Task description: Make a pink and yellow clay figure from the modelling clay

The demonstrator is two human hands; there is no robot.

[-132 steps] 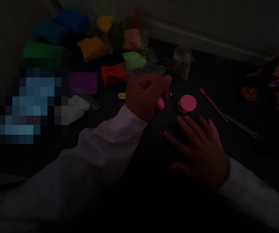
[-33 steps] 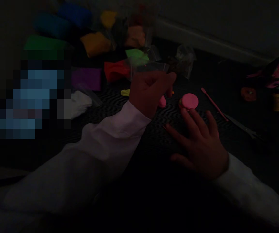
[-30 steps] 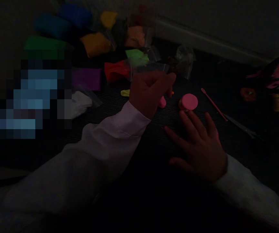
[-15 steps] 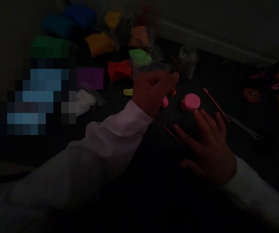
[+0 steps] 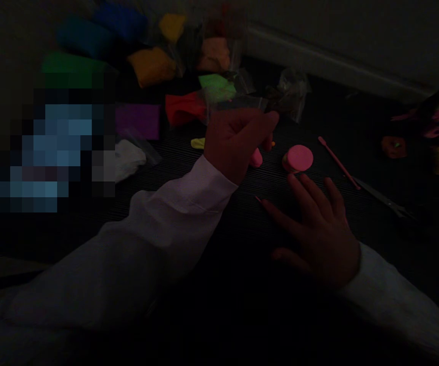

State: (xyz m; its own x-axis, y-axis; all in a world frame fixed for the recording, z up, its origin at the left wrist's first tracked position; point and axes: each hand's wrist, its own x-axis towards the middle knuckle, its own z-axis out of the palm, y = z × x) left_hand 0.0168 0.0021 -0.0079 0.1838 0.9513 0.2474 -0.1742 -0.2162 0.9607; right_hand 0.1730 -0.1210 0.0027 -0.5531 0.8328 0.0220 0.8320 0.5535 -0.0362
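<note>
1. The work in hand seems to be rolling or thinning the pink strand [image 5: 258, 199]; I judge this from the flat right hand [image 5: 318, 234] over it. Only its tip is visible, on the tabletop [image 5: 177, 162], nearer to the wearer than the pink disc [image 5: 299, 158] and to its left.

2. The fingers of the right hand are spread apart, palm down, just on the near side of the disc. How strongly they press, I cannot tell.

3. The left hand [image 5: 238, 142] is to the left of the disc, its fingers curled together as a fist. Whether something is inside, I cannot tell. A small pink lump [image 5: 256, 158] shows between this hand and the disc.

4. The next move probably calls for light, even pressure, so that the strand does not break or flatten.

5. Compared with half a second earlier, the right hand covers more of the strand, which showed longer then. The left hand keeps the same pose, beside the disc.
</note>
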